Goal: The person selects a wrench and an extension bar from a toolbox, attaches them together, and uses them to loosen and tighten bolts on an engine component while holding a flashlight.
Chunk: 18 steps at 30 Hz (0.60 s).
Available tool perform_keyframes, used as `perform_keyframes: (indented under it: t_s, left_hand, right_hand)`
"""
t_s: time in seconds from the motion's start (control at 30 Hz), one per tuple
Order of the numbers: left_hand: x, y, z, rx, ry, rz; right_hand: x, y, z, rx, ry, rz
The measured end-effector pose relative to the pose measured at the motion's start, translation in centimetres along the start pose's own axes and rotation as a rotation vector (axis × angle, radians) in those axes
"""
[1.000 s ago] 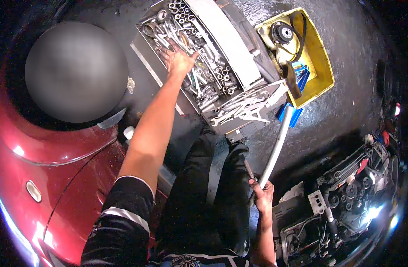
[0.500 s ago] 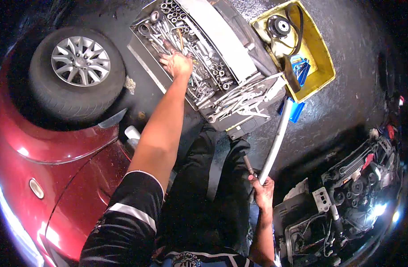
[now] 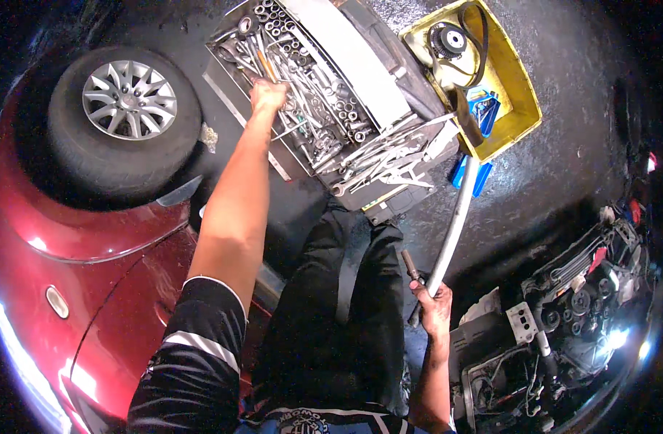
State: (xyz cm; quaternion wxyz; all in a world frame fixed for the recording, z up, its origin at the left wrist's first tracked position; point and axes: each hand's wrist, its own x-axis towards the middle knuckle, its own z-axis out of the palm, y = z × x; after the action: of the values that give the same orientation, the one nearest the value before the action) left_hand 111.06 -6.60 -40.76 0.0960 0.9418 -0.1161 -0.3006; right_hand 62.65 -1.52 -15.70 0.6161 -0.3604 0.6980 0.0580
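Note:
My left hand reaches into a metal toolbox crammed with wrenches, sockets and other tools; its fingers are curled among them near an orange-handled tool, and whatever they grip is hidden. Lower right, my right hand is closed round a long pale bar or tube, which slants up toward the yellow bin, together with a shorter dark metal tool. A pile of open-end wrenches lies at the toolbox's near end, above my legs.
A red car body fills the left, with a loose wheel beside it. A yellow bin holding a pulley, belt and blue items stands at upper right, a blue case below it. An exposed engine occupies the lower right.
My left hand has shifted left within the toolbox, its fingers going from spread to curled. My right hand has moved slightly right with the bar and tool still in it.

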Motion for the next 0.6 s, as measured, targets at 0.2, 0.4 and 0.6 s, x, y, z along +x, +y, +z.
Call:
perform_keyframes:
  t_s: [0.2,0.4,0.6]
  left_hand:
    - [0.3,-1.0,-0.2,-0.073,-0.034,0.064]
    - [0.3,-1.0,-0.1,-0.023,-0.05,0.07]
    - [-4.8,2.2,2.0,-0.25,0.175,0.127]
  right_hand:
    - [0.2,-0.5,0.0,-0.085,0.003,-0.001]
    - [0.5,-1.0,0.5,-0.147,0.0,-0.03]
    - [0.8,-1.6,2.4,-0.112,-0.025,-0.023]
